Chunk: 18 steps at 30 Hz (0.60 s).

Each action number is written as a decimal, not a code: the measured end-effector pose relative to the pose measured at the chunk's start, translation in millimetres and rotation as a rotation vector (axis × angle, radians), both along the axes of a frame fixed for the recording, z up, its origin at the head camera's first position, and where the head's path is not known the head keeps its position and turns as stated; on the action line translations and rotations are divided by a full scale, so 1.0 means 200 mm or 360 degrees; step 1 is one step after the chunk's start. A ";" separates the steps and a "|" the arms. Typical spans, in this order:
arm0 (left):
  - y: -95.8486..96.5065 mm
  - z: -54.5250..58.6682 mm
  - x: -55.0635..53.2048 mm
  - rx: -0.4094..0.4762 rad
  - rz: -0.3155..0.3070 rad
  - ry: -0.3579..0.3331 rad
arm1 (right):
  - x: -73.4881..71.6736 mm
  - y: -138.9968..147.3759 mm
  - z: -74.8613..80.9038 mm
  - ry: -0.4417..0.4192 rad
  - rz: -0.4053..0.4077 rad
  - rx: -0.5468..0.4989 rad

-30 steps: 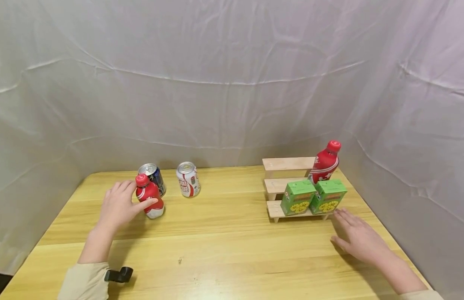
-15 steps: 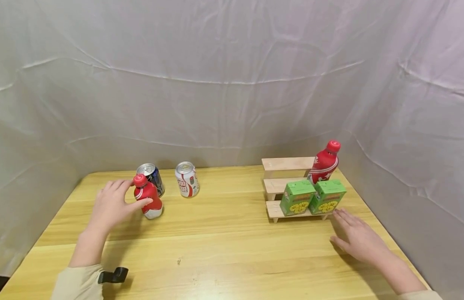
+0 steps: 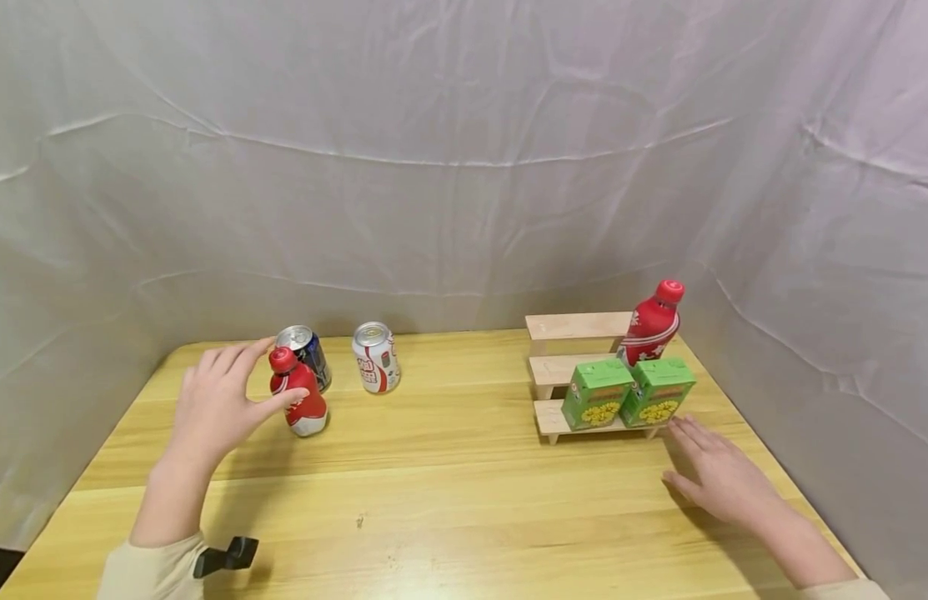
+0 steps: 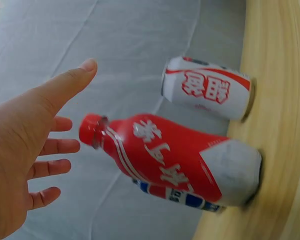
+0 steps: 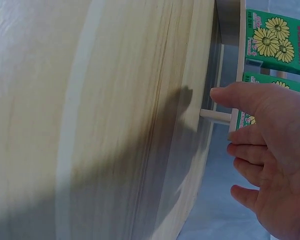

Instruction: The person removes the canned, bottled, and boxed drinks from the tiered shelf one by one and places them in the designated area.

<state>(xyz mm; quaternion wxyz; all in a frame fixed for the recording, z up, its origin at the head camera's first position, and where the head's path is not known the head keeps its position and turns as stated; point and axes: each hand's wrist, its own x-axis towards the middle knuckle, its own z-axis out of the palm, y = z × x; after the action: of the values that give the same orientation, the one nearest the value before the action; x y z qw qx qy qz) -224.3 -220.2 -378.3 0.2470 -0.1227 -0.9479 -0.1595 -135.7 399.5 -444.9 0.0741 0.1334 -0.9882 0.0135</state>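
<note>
A red bottle [image 3: 300, 398] with a white base stands upright on the table at the left. My left hand [image 3: 218, 407] is beside its neck, thumb and fingers spread; the left wrist view shows a gap between the hand and the red cap [image 4: 92, 131]. Partly hidden behind the bottle is a dark blue can [image 3: 314, 359]. To the right of these stands a white can [image 3: 377, 358] with red markings. My right hand [image 3: 722, 479] lies by the front right corner of a stepped wooden rack [image 3: 548, 418], its fingers loosely extended. Whether it touches the rack is unclear.
Two green drink cartons [image 3: 600, 394] with yellow flowers occupy the rack's lowest step. Behind them, another red bottle [image 3: 651, 327] stands at the rack's right side. Grey cloth [image 3: 448, 208] rises behind the table [image 3: 433, 492] and along both sides.
My left hand has drawn away to the left and slightly upward from the red bottle, its fingers spreading wider. The bottle stays in place, and my right hand has not visibly moved.
</note>
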 end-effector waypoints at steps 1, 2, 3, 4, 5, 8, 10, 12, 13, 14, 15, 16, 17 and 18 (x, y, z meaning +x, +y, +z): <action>0.01 0.01 0.01 -0.0006 -0.0010 0.0032 | 0.00 0.00 0.00 -0.0002 0.0001 0.0001; 0.02 0.02 0.01 -0.0009 -0.0020 0.0066 | 0.00 0.00 0.00 -0.0002 0.0003 -0.0001; 0.03 0.02 0.02 -0.0018 -0.0030 0.0108 | -0.01 0.01 0.00 -0.0008 0.0001 -0.0002; 0.04 0.03 0.02 -0.0025 -0.0051 0.0170 | -0.01 0.01 -0.01 -0.0003 0.0006 -0.0001; 0.05 0.03 0.02 -0.0037 -0.0069 0.0237 | -0.01 0.01 -0.01 -0.0002 0.0009 -0.0002; 0.09 0.02 0.02 -0.0072 -0.0128 0.0425 | -0.01 0.01 -0.01 0.0019 0.0017 -0.0002; 0.12 0.01 0.01 -0.0092 -0.0168 0.0544 | 0.00 0.01 -0.01 0.0040 0.0022 0.0004; 0.16 -0.01 0.01 -0.0094 -0.0200 0.0592 | 0.00 0.00 0.00 0.0041 0.0020 0.0006; 0.18 -0.02 0.01 -0.0094 -0.0222 0.0600 | 0.00 0.00 0.00 0.0042 0.0021 0.0005; 0.20 -0.02 0.01 -0.0089 -0.0244 0.0594 | 0.00 0.00 0.00 0.0043 0.0022 0.0004; 0.22 -0.03 0.01 -0.0088 -0.0265 0.0577 | 0.00 0.00 -0.01 0.0045 0.0024 0.0003; 0.24 -0.04 0.01 -0.0087 -0.0288 0.0551 | 0.00 0.00 -0.01 0.0047 0.0026 0.0001; 0.26 -0.05 0.01 -0.0090 -0.0314 0.0530 | 0.00 0.00 -0.01 0.0049 0.0028 0.0000; 0.28 -0.06 0.00 -0.0097 -0.0339 0.0512 | 0.00 0.01 -0.01 0.0055 0.0030 -0.0001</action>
<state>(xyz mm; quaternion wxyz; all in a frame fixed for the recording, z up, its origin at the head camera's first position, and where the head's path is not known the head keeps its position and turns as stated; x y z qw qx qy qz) -223.4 -164.3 -390.0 0.3733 -0.2538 -0.8821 -0.1343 -135.9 400.7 -446.5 0.0909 0.1430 -0.9855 0.0121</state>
